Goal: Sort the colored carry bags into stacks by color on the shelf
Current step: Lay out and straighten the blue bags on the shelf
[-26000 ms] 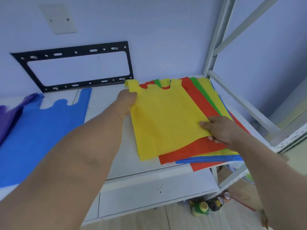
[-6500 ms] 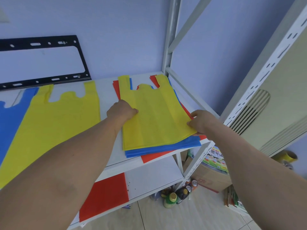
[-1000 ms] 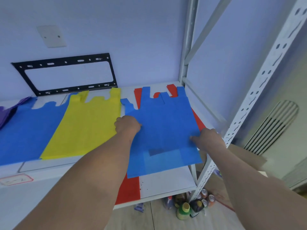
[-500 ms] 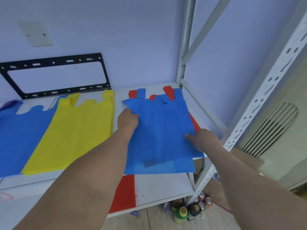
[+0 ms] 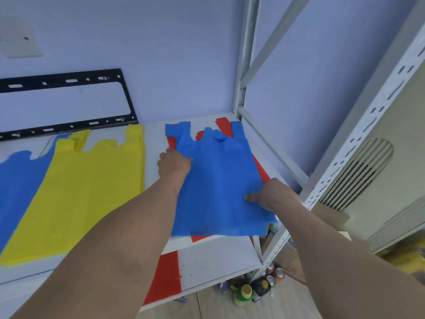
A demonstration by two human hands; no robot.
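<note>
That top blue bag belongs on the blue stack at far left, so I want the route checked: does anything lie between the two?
Yes. The yellow stack lies flat on the shelf between the held blue bag and the blue stack. Nothing upright shows there.

Two bare forearms; no sleeves (nor rings, watch) on left hand (image 5: pixel 174 163); right hand (image 5: pixel 272 194)

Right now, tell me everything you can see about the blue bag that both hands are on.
The blue bag is a flat vest-style carry bag of matte, fabric-like material with two strap handles at its far end. It lies on top of the pile at the right end of the shelf, over another blue bag and a red bag. The left hand grips its left edge near the handles; the right hand pinches its right edge lower down.
</note>
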